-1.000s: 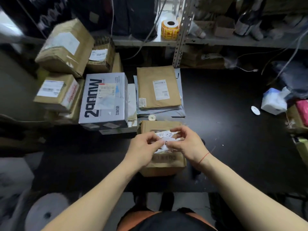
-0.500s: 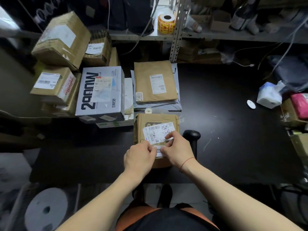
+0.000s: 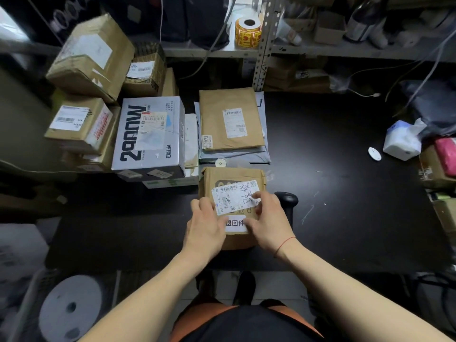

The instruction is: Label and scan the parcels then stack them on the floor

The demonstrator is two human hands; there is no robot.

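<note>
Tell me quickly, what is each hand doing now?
Left hand: pinches the label at its left edge.
Right hand: pinches the same label at its right edge, over the parcel.

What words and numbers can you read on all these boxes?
"2900W": on the grey box.
"0073": small sticker on the brown envelope.
"退回件": white sticker on the parcel.
Shipping label and the other labels: print too small to read.
</note>
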